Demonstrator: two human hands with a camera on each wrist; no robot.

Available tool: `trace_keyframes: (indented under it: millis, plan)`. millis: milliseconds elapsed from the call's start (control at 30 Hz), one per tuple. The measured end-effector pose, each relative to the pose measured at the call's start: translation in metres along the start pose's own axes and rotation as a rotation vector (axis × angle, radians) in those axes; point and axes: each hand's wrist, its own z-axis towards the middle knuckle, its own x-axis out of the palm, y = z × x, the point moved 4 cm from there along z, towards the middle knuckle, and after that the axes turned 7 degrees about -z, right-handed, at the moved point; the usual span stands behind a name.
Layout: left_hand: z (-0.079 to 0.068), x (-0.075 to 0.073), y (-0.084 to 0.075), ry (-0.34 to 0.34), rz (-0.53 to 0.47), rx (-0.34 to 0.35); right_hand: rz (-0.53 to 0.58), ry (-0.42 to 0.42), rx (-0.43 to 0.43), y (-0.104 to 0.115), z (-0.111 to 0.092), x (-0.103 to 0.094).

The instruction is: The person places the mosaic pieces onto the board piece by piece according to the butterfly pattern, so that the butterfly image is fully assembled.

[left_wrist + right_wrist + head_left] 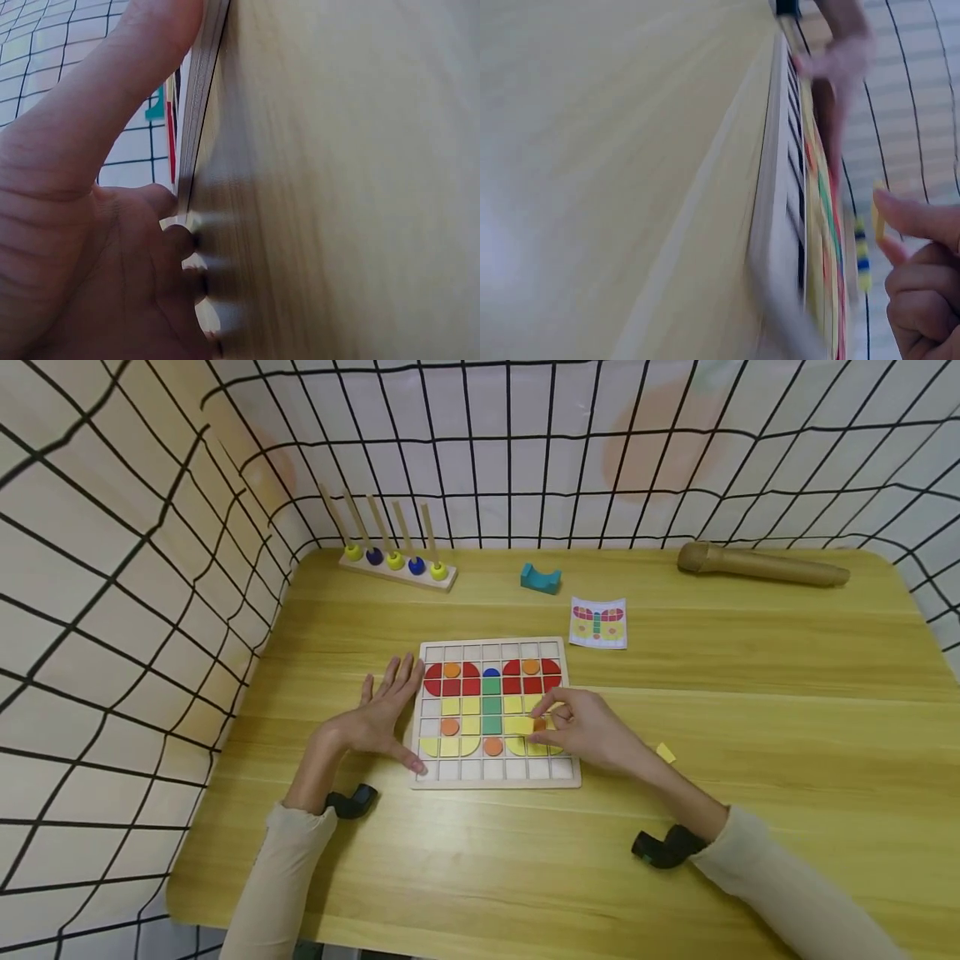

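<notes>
A white gridded board lies on the table, bearing red, yellow, green, orange and blue pieces laid out like a butterfly. My left hand is spread along the board's left side, thumb on the lower left corner and fingertips by the upper left edge. Over the right half of the board, my right hand pinches a yellow square piece between thumb and finger. The right wrist view shows this thin piece edge-on at the fingertips, above the board. The hand hides some pieces at the board's right.
A loose yellow piece lies right of the board, by the right forearm. Behind are a butterfly picture card, a teal block, a peg stand with beads and a brown stick. Black wire mesh borders the table.
</notes>
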Motion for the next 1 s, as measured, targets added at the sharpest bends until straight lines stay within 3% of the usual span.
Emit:
trace_keyframes:
  millis: [233, 433, 633, 1000]
  plan:
    - [0.001, 0.001, -0.003, 0.005, 0.026, -0.008, -0.062, 0.024, -0.042, 0.048, 0.041, 0.048]
    - [0.001, 0.0, -0.004, -0.001, 0.026, 0.006, -0.136, 0.032, -0.07, 0.068, 0.06, 0.073]
    - [-0.001, -0.001, -0.007, 0.003, 0.024, 0.02, -0.194, 0.041, -0.112, 0.076, 0.07, 0.082]
    - [-0.002, -0.002, -0.005, 0.004, 0.019, 0.01, -0.255, 0.034, -0.111, 0.086, 0.076, 0.082]
